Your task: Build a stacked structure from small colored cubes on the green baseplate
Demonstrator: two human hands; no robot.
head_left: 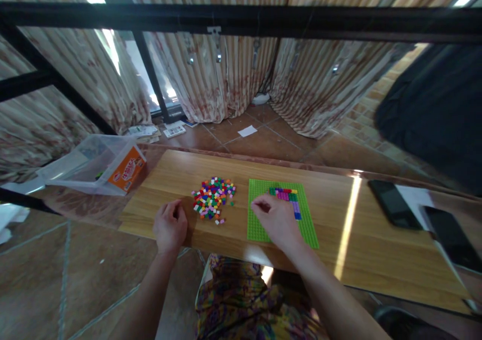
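My right hand (279,220) is over the green studded baseplate (259,230), thumb and forefinger pinched together near its left half. Whatever sits in that pinch is too small or hidden to make out. Several rows of small coloured building bricks (295,207), in purple, blue, green, red and yellow, are fixed on the plate's upper right, partly covered by my right hand. Left of the plate lies a loose pile of small multicoloured bricks (213,197). My left hand (170,225) rests on the wooden board just left of the pile, fingers curled in, with nothing visible in them.
A clear plastic tub (86,172) with an orange label stands left of the wooden board (327,189). Two dark phones (393,204) and white paper (414,199) lie at the right. A black metal bar (241,21) crosses above. Dark cloth (433,109) hangs at upper right.
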